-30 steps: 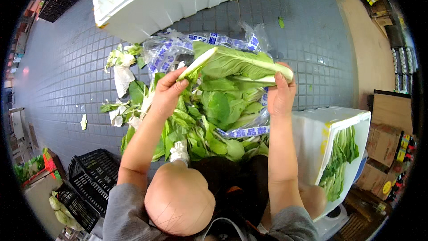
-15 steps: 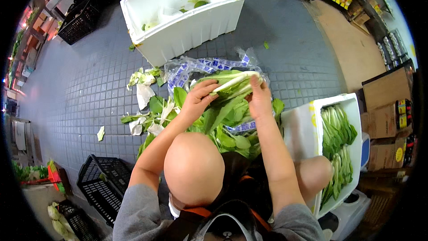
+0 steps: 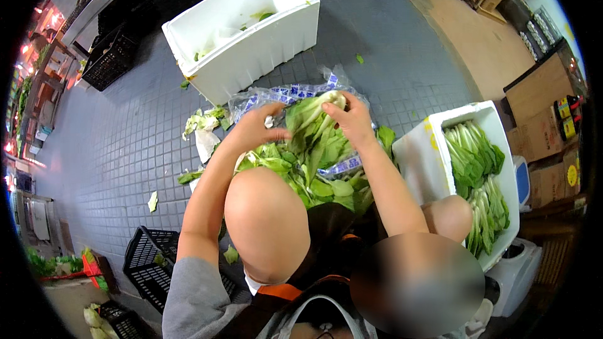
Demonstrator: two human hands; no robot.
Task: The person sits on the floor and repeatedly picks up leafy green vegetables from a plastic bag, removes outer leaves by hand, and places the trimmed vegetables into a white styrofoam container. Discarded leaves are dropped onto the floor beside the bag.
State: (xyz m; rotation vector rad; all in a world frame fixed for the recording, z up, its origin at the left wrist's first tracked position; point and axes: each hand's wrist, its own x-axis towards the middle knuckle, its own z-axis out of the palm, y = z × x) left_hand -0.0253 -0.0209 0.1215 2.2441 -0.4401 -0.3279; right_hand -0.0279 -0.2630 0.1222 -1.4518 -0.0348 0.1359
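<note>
My right hand [image 3: 352, 119] grips a bunch of leafy greens [image 3: 312, 127] with pale stalks at the top and leaves hanging down. My left hand [image 3: 257, 125] is open just left of the bunch, thumb and fingers apart. Beneath and around both hands lies a pile of loose greens [image 3: 336, 191] on crumpled clear plastic [image 3: 292, 92] with blue printing. Pale torn leaves [image 3: 204, 122] lie to the left of the pile. My bare left knee [image 3: 264, 220] is in front of the pile.
A white foam box [image 3: 245, 63] with scraps inside stands ahead. Another foam box [image 3: 414, 172], full of greens, stands beside my right knee. Black crates [image 3: 147, 263] sit at lower left. Cardboard boxes [image 3: 537, 144] line the right side; tiled floor [image 3: 119, 157] spreads to the left.
My left hand has come off the bunch and moved left of it. My right hand still holds the bunch, which now hangs more upright, leaves downward. The whole view has shifted.
</note>
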